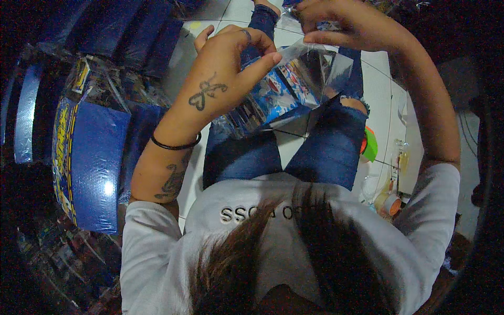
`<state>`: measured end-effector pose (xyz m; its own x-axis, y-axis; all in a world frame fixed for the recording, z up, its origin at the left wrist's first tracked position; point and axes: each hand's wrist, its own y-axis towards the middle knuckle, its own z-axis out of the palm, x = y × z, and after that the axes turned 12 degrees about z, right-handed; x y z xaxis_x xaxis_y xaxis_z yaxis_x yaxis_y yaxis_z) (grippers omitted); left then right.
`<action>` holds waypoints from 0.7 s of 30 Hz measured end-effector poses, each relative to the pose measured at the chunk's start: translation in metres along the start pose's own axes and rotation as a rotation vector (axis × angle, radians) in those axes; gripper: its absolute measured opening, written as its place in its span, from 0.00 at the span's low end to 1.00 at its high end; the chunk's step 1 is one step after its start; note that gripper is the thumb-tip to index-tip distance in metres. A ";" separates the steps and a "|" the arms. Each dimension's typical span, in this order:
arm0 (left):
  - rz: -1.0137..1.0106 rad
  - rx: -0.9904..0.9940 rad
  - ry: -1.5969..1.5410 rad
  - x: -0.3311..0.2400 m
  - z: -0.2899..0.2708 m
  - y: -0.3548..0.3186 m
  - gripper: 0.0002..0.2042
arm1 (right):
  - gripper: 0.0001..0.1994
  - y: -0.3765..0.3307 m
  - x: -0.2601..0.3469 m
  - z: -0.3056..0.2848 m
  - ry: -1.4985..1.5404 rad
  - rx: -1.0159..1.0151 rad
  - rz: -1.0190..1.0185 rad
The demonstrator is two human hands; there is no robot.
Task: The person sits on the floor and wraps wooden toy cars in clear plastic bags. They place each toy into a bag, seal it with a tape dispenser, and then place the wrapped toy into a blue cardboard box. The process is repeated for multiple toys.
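Observation:
Across my thighs lies a transparent plastic bag (336,68) with several colourful blue-and-white printed packets (275,97) inside. My left hand (231,60) is over its left side, thumb and forefinger pinched together at the edge of the film. On the upper right, my right hand (341,26) has its thumb and fingers closed on the raised film, which stretches between the two hands. The left hand and wrist hide part of the bag's left side.
Large blue plastic-wrapped packs (100,163) stand at my left, with more blue packs (105,31) behind. White floor tiles (375,100) show around my legs. Right of my knee are a green-and-orange object (370,144) and what looks like a tape roll (389,203).

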<state>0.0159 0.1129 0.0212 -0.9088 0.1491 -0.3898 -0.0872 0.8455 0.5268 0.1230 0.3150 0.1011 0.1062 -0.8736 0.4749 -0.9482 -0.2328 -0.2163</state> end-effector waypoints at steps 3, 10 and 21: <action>-0.081 -0.051 -0.073 -0.002 0.004 -0.002 0.08 | 0.10 -0.006 -0.002 0.013 -0.169 -0.341 -0.170; -0.010 -0.004 0.085 -0.006 -0.012 -0.011 0.11 | 0.08 0.002 -0.023 0.034 0.036 -0.278 -0.278; -0.512 0.012 -1.185 0.009 0.012 -0.001 0.13 | 0.05 0.004 0.000 0.046 -0.498 -0.693 -0.397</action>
<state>0.0130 0.1193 0.0082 0.1411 0.1648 -0.9762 -0.3069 0.9448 0.1151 0.1327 0.2947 0.0608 0.4240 -0.9043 -0.0490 -0.7650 -0.3866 0.5151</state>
